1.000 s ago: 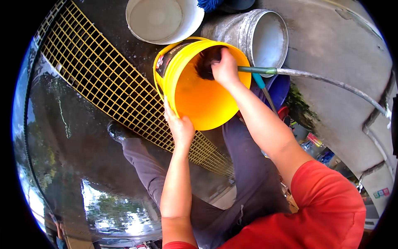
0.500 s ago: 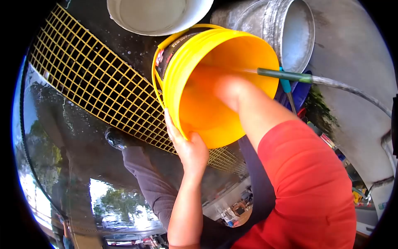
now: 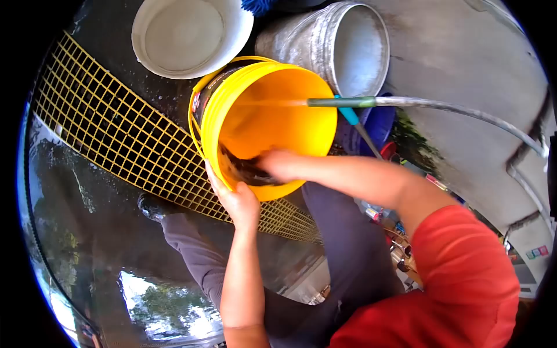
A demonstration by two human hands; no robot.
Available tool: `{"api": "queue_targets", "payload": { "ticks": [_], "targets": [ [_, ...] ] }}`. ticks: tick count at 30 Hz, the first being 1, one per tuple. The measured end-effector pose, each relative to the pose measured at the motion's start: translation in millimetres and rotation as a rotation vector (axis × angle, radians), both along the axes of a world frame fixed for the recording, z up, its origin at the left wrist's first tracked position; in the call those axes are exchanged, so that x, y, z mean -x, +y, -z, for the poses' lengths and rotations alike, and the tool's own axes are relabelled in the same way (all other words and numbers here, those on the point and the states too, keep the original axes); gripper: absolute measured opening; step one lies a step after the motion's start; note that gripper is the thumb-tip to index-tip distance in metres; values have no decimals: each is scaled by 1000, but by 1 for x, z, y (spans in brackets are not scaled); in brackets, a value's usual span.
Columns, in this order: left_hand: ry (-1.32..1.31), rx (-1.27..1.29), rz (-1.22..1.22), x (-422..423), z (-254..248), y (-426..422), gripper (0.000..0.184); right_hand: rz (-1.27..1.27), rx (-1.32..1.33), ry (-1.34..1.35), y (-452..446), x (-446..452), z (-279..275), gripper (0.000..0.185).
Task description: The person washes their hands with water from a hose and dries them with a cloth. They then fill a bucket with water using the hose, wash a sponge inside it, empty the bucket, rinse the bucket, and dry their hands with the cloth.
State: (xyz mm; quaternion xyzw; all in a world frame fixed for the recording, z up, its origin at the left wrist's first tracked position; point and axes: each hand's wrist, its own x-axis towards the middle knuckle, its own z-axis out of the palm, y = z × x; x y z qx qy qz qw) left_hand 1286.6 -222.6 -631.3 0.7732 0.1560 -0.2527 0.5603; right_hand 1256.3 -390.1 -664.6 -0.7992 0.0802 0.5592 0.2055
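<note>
A yellow bucket (image 3: pixel 316 87) lies tilted on its side, its mouth facing me. My left hand (image 3: pixel 238 200) is closed on the lower left of its rim, thumb on the inside edge. Inside the bucket, my right hand (image 3: pixel 281 165) is closed against a dark thing (image 3: pixel 246 168) at the lower inner wall; motion smears it, and I cannot tell whether it is a cloth or a brush. A hose (image 3: pixel 342 102) with a green end reaches across the bucket's mouth, and a thin stream of water runs from it into the bucket.
A white basin (image 3: pixel 238 35) stands at the upper left, and a worn grey bucket (image 3: pixel 296 43) lies tipped behind the yellow one. A yellow grating (image 3: pixel 125 124) crosses the wet floor. Beside the hose are a turquoise-handled tool (image 3: pixel 348 115) and a blue container (image 3: pixel 380 124).
My right hand has moved from deep in the bucket to its lower wall, where the dark thing now shows. The view has shifted, and my left hand stays on the rim.
</note>
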Motion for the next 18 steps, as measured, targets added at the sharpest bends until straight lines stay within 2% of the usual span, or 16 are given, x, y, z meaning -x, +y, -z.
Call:
{"api": "queue_targets", "payload": {
  "ticks": [1,3,5,7,10,11,13,14,16,17,18],
  "targets": [
    [-40,-38,20,1,-1,1,69,-235,99,-54,-23,19,-11,27],
    [-41,-42,27,3,1,1,60,-912,451,92,-37,-50,-64,33],
    [-39,-37,16,4,2,1,60,-1226,473,66,-53,-82,-49,35],
    [-7,-16,-8,7,1,2,61,-1630,538,-433,-68,-102,-20,35],
    [56,-1,-59,4,-3,1,62,-1684,533,-485,-85,-103,26,37],
    [93,3,-75,2,-4,0,63,-1690,540,-490,-82,-96,31,37],
    [92,-8,-100,3,-3,0,66,-747,564,134,-62,-61,33,40],
    [62,-5,-92,4,-1,-1,68,-462,590,182,-53,-15,62,41],
    [0,7,-55,1,-6,-4,74,-154,455,288,-13,12,50,43],
    [3,8,-56,1,-7,-2,74,-131,293,343,20,-16,5,44],
    [2,-6,-54,-2,-7,-3,74,-140,258,352,31,-34,-20,44]
  ]
}}
